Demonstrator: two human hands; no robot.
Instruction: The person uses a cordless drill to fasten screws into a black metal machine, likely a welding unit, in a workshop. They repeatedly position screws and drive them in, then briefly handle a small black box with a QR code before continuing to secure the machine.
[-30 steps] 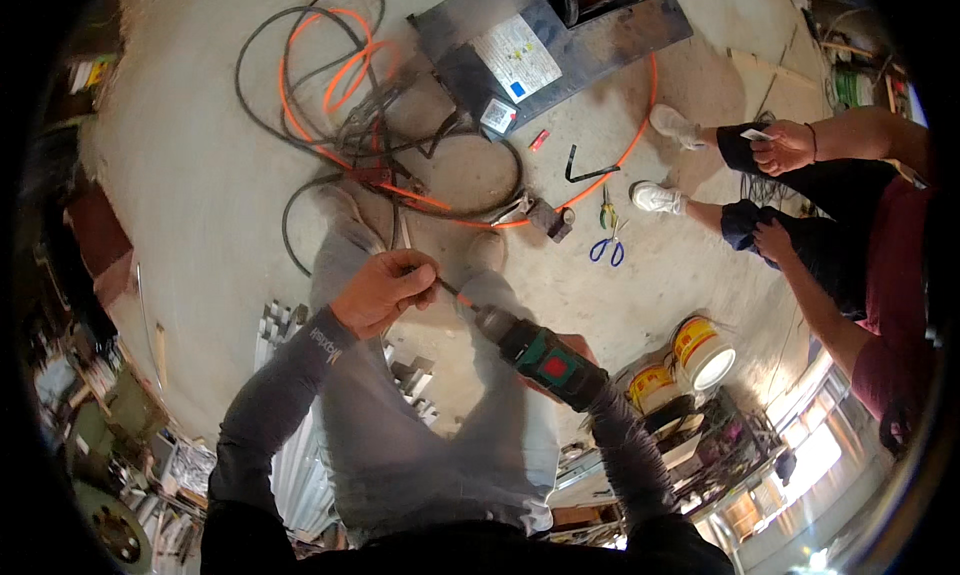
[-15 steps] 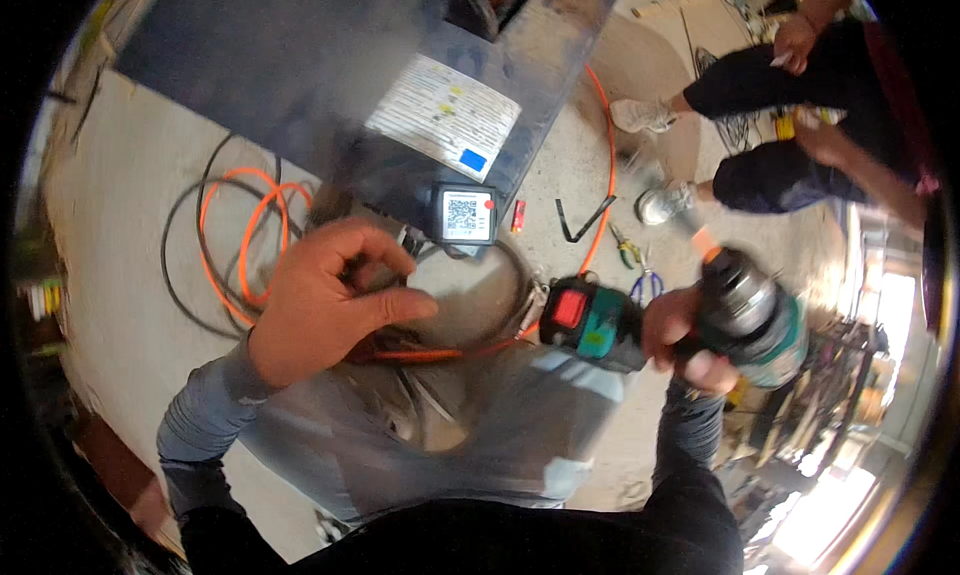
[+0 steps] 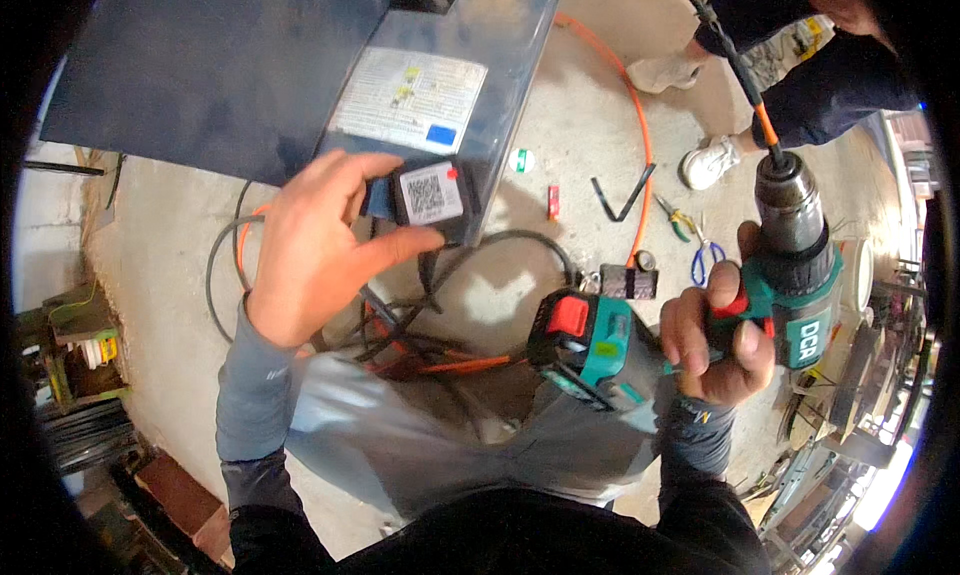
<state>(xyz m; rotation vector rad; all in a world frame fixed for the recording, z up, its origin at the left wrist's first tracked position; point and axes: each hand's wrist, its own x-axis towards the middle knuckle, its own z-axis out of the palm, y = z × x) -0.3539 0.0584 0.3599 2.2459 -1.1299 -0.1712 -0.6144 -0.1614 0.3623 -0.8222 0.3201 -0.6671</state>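
The cordless drill [image 3: 800, 305] sits at 3 o'clock, with the right grip [image 3: 715, 340] wrapped around its handle and its battery pack [image 3: 590, 345] turned toward 9. It looks weighty and rigid, so the sound hold is high on the handle, the load split between motor and battery. The metal chuck would likely be slick and is best left alone; the slim bit [image 3: 738, 60], pointing to 11 o'clock, is probably stiff but easily knocked out of line.

The left grip [image 3: 320, 240], toward 10 o'clock, has thumb and fingers parted beside a small black box [image 3: 432, 195] at the edge of a dark machine housing [image 3: 210, 75] — whether skin meets box, I cannot tell. The box looks light and hard-shelled; pinch it by its sides.

Across the pale concrete floor [image 3: 160, 305], an orange cable [image 3: 640, 155] arcs from 1 o'clock, near pliers [image 3: 680, 223] and blue-handled scissors [image 3: 708, 260] between 2 and 3. Another person's pale shoe [image 3: 712, 163] stands at 2. A cluttered rack [image 3: 850, 415] fills 4 o'clock — bright light beyond — and shelving [image 3: 85, 340] lies toward 9.
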